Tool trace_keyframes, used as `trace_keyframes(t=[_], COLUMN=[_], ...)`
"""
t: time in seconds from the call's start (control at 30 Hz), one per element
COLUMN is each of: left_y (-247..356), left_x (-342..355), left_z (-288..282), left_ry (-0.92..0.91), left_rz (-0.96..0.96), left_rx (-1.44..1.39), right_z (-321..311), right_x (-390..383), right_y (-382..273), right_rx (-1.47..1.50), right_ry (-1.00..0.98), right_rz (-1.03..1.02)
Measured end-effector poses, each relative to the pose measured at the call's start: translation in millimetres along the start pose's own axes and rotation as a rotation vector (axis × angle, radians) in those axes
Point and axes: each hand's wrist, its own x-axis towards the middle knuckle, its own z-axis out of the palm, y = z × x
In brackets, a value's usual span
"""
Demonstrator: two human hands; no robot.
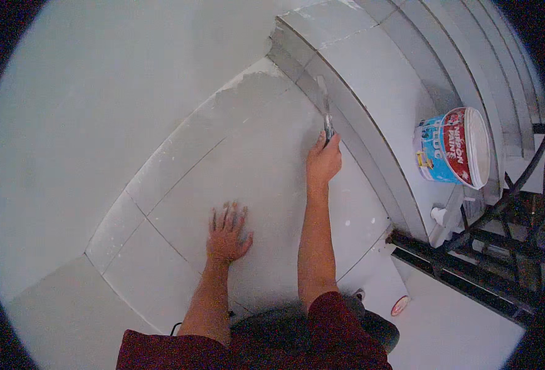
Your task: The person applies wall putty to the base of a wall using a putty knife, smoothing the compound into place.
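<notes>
My right hand (323, 161) is closed round the dark handle of what looks like a putty knife (326, 114). Its narrow, pale blade points away from me, close to the riser of the lowest step (352, 126). Flat on the tiled landing (241, 166), or just over it, my left hand (228, 237) has its fingers spread and holds nothing. Pale smears mark those fingers. Whitish residue (266, 66) shows on the tile near the far corner, where wall and step meet.
A paint bucket (448, 148) in blue, red and white stands on the steps at right. Below it lies a small white cylindrical thing (438, 214). Black metal railing (500, 240) borders the right side. A round red-and-white lid-like disc (399, 305) is low right. The pale wall (100, 111) rises at left.
</notes>
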Motion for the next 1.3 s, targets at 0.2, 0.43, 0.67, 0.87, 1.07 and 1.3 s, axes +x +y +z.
trace_keyframes(t=[0.2, 0.43, 0.67, 0.87, 1.07, 1.3], left_y=[0.4, 0.7, -0.5, -0.2, -1.6, -5.6], left_x=[0.3, 0.5, -0.9, 1.5, 0.2, -1.5], left_z=[-0.7, -1.0, 3.5, -0.9, 6.7, 12.5], left_ry=[0.044, 0.013, 0.057, 0.044, 0.004, -0.024], left_rz=[0.005, 0.008, 0.03, 0.003, -0.014, -0.015], left_rx=[-0.039, -0.024, -0.045, -0.038, -0.031, 0.01], right_z=[0.1, -14.6, -27.8, -26.9, -24.2, -26.6], right_x=[-1.0, 2.8, -1.8, 2.2, 2.6, 3.3], right_y=[-5.1, -3.3, -12.6, -13.6, -13.2, -2.8], right_rx=[-0.066, -0.095, -0.072, -0.107, -0.093, -0.137], right_ry=[-0.1, -0.151, -0.185, -0.16, -0.138, -0.187], right_rz=[0.052, 0.073, 0.089, 0.041, 0.055, 0.013])
